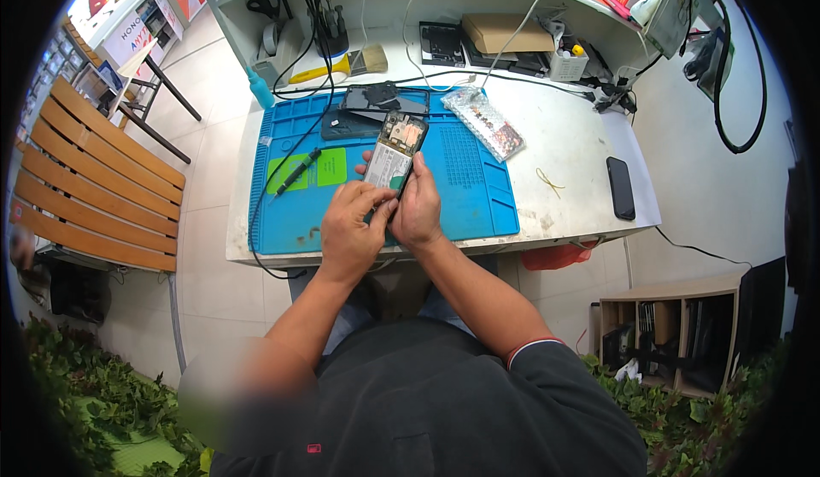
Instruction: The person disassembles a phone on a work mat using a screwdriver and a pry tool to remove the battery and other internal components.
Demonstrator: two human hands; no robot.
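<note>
An opened smartphone, with its pale battery and inner boards bare, is held tilted above the blue repair mat. My right hand wraps round its right side and lower part, with fingertips showing past its left edge. At the phone's lower end my left hand is closed, thumb and forefinger pinched on it; the exact spot is hidden by the fingers. A dark screwdriver lies across a green pad to the left. Just beyond the phone lie dark phone parts.
A bubble-wrap packet lies across the mat's right side. A black phone and a loop of thin band are farther right. Behind are a yellow-handled brush, cardboard box and cables. A slatted bench stands left.
</note>
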